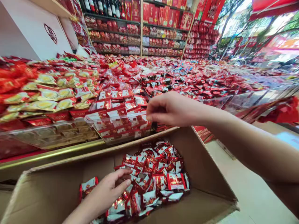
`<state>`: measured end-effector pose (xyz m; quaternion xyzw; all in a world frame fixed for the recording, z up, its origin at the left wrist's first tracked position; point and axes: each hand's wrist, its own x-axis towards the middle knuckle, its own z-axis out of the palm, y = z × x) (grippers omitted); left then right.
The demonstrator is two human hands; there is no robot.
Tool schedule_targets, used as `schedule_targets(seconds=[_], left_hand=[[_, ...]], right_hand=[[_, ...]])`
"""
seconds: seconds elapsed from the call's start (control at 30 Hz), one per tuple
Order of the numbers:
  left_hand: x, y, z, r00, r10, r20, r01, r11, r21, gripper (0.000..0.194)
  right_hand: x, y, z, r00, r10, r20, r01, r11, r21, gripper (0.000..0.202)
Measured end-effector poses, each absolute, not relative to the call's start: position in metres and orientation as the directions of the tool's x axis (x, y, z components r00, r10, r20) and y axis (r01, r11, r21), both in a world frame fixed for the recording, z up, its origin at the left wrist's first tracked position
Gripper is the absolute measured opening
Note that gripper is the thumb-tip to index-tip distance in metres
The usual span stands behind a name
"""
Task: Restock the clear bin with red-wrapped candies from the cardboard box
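Note:
Inside a cardboard box (207,155) lies a heap of small red-and-white wrapped candies (151,174). My left hand (112,188) reaches down into the box at the heap's left side. Its thumb and fingers are apart, close to the wrappers, and no candy shows in its grip. My right hand (167,109) is over the front rim of a clear plastic bin (119,123), beyond the box. Its fingers are curled in and closed; whatever they may hold is hidden. Similar red-and-white packets (116,104) stand in rows in that bin, left of the right hand.
Gold-and-red packets (46,96) fill the bin to the left, and a wide spread of red packets (198,81) lies behind. A brass-coloured rail (53,154) runs along the counter's front. Shelves (140,34) of bottles and boxes line the back. Pale floor (252,180) shows at right.

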<state>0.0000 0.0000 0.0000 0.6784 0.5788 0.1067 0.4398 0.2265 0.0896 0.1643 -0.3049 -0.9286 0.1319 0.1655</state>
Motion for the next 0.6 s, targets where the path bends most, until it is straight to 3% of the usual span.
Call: schedule_targets(seconds=[0.07, 0.13, 0.23, 0.4, 0.6], left_hand=[[-0.004, -0.001, -0.010, 0.316, 0.868, -0.382, 0.684, 0.071, 0.726, 0.039], [-0.007, -0.001, -0.019, 0.333, 0.852, -0.405, 0.676, 0.084, 0.732, 0.041], [-0.008, -0.001, -0.026, 0.366, 0.818, -0.444, 0.665, 0.104, 0.739, 0.041], [-0.006, 0.000, -0.026, 0.366, 0.795, -0.484, 0.689, 0.118, 0.715, 0.042], [-0.009, -0.003, -0.030, 0.362, 0.795, -0.487, 0.698, 0.114, 0.707, 0.042]], right_hand=[[0.232, 0.084, 0.139, -0.859, 0.500, -0.109, 0.500, 0.775, -0.386, 0.017], [0.234, 0.079, 0.105, -0.839, 0.381, -0.390, 0.520, 0.774, -0.363, 0.021], [0.231, 0.075, 0.041, -0.644, 0.312, -0.698, 0.564, 0.811, -0.158, 0.024], [0.222, 0.065, -0.037, -0.488, 0.257, -0.834, 0.570, 0.817, -0.082, 0.022], [0.227, 0.070, -0.039, -0.491, 0.340, -0.802, 0.622, 0.781, -0.050, 0.040]])
